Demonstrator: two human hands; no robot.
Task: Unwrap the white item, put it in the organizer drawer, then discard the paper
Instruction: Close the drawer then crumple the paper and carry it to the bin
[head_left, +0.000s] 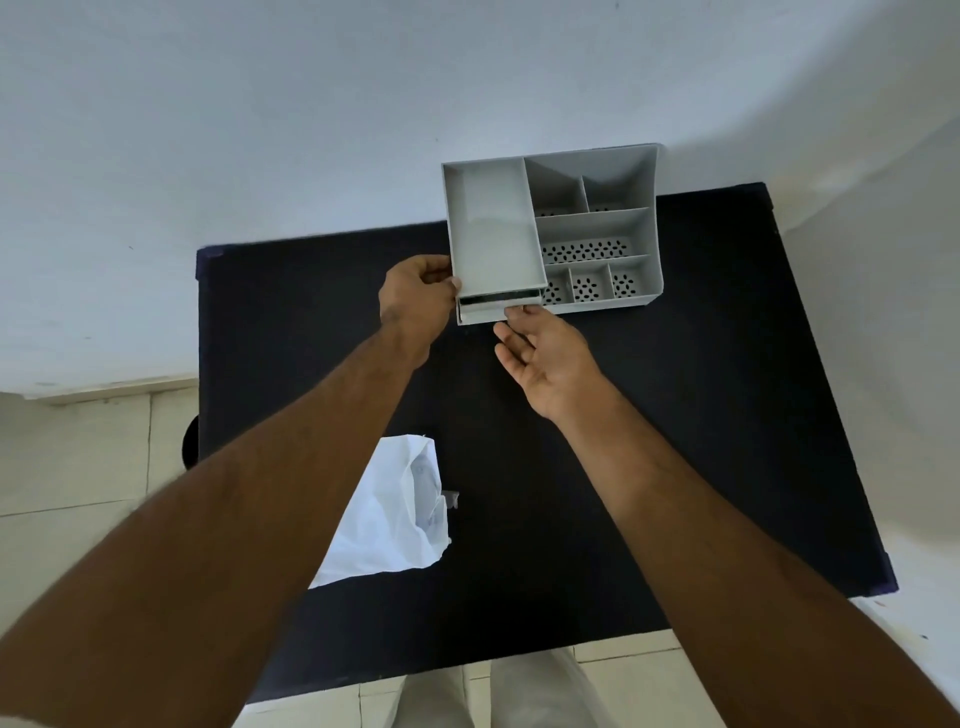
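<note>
The organizer (597, 228) looks like smooth, matt grey plastic, with perforated floors in several compartments. The tabletop (675, 415) is covered in a dark, matt, cloth-like surface. The white paper (384, 530) is thin and creased, faintly glossy. The wall (260, 104) is matt painted, the floor (78, 467) pale smooth tile.

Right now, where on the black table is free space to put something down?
Free: the right side of the table, below the organizer, and the far-left corner. Crowded: the middle, with the left hand, right hand, and white paper.
</note>
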